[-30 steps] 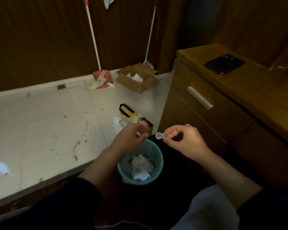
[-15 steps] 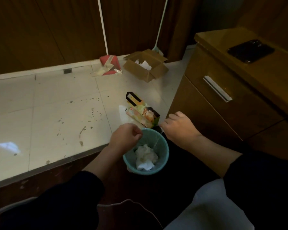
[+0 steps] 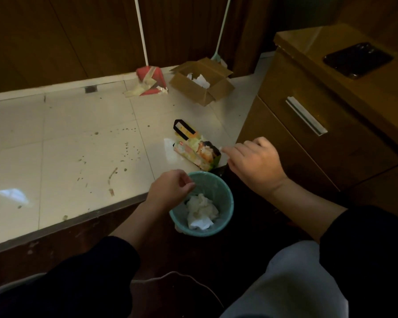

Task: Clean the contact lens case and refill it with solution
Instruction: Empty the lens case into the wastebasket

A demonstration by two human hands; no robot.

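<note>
R hand (image 3: 255,166) has shifted right off teal bin (image 3: 225,191), fingers curled, contents hidden; L hand (image 3: 170,188) curled at rim, grip unclear.

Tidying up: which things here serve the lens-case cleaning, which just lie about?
Job: left hand, right hand, round teal plastic bin; case hidden.
Lying about: brown cardboard box, colourful paper bag, red broom head, black phone.

head cam | worn, looks forward-down | close over hands (image 3: 216,177) | floor (image 3: 67,145) beyond
</note>
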